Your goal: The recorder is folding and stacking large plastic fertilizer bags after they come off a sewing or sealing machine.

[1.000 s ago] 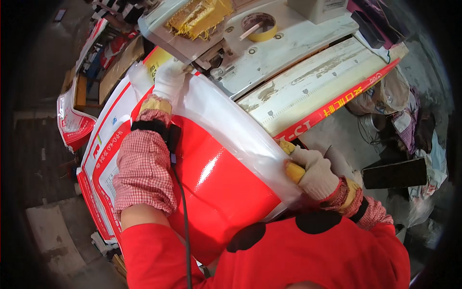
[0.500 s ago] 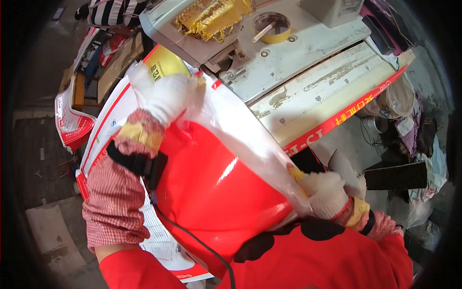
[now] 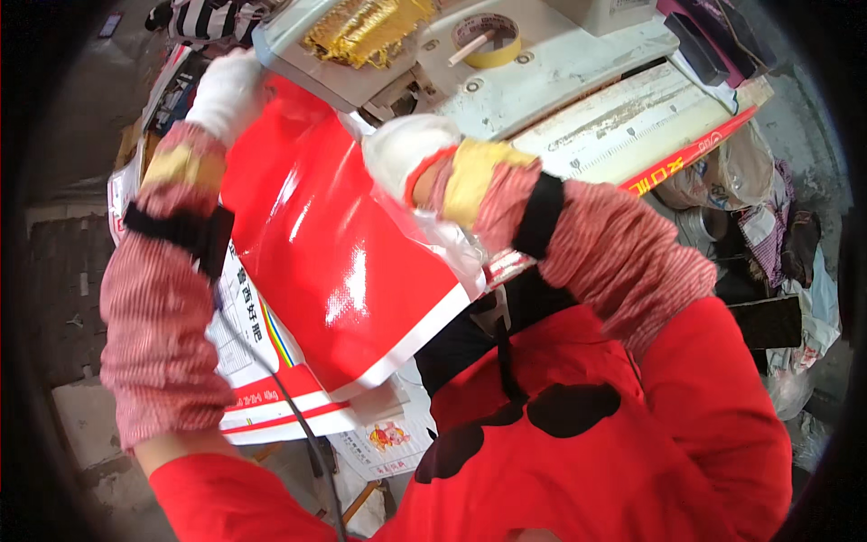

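A glossy red plastic sack (image 3: 334, 244) with a white border hangs spread out in front of me. My left hand (image 3: 228, 95), in a white knit glove, is closed on its upper left corner. At the upper right edge, my right hand (image 3: 408, 155), gloved the same way, is closed at the sack; its fingertips are partly hidden. Clear film (image 3: 456, 244) shows along the sack's right edge, below my right wrist. Under the red sack lie white printed sacks (image 3: 237, 339) with red bands.
Beyond my hands stands a grey machine bed (image 3: 506, 99) with a ruled pale strip (image 3: 623, 131). On it are a tape roll (image 3: 497, 54) with a white stick and a frayed yellow cloth (image 3: 370, 32). Plastic bags (image 3: 736, 172) hang at right. A dark cable (image 3: 289, 406) runs down from my left wrist.
My left hand has moved up and left with the sack. My right hand has come from the lower right up to the middle. The red sack has turned and shifted left.
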Motion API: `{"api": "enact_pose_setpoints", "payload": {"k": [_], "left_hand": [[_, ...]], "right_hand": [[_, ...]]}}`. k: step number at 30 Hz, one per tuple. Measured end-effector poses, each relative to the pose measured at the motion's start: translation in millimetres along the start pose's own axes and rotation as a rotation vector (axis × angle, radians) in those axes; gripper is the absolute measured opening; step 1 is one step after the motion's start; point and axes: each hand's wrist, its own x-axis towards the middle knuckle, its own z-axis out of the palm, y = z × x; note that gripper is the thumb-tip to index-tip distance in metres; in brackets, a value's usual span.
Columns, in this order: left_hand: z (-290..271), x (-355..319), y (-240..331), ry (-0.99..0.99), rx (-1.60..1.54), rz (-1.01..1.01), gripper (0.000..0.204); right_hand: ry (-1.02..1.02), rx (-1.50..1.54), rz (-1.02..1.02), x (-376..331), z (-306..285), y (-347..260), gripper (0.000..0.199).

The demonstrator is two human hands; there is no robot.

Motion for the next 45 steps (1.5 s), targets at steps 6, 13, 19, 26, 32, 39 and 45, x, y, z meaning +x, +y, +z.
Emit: {"api": "enact_pose_setpoints", "payload": {"k": [6, 13, 19, 26, 32, 39, 45], "left_hand": [[-112.4, -42.6, 128.8, -0.168, -0.403, 0.588, 0.02], [-118.9, -59.0, 194.2, -0.802, -0.498, 0.888, 0.052], [-163.9, -40.1, 171.2, -1.387, -0.796, 0.415, 0.019], [-108.1, -50.0, 205.3, -0.375, -0.24, 0.96, 0.01], [-111.6, -41.7, 223.3, -1.267, -0.316, 1.001, 0.028], [-168.6, -96.0, 216.5, -1.205, -0.223, 0.765, 0.031], [-200.8, -74.1, 176.0, -1.525, 0.259, 0.357, 0.04]], "right_hand": [[0.015, 0.183, -0.576, 22.1, 1.8, 69.0, 0.019], [-0.06, 0.346, -0.514, 21.4, -1.6, 53.3, 0.017], [-0.121, 0.341, -0.641, 16.8, 11.9, 82.2, 0.02], [0.054, 0.09, -0.499, 15.8, 18.1, 50.0, 0.02], [-0.126, 0.348, -0.247, 2.3, 5.9, 49.8, 0.023], [0.003, 0.052, -0.41, -4.2, 13.2, 37.4, 0.017], [0.109, 0.048, -0.334, -16.4, 9.4, 34.3, 0.015]]}}
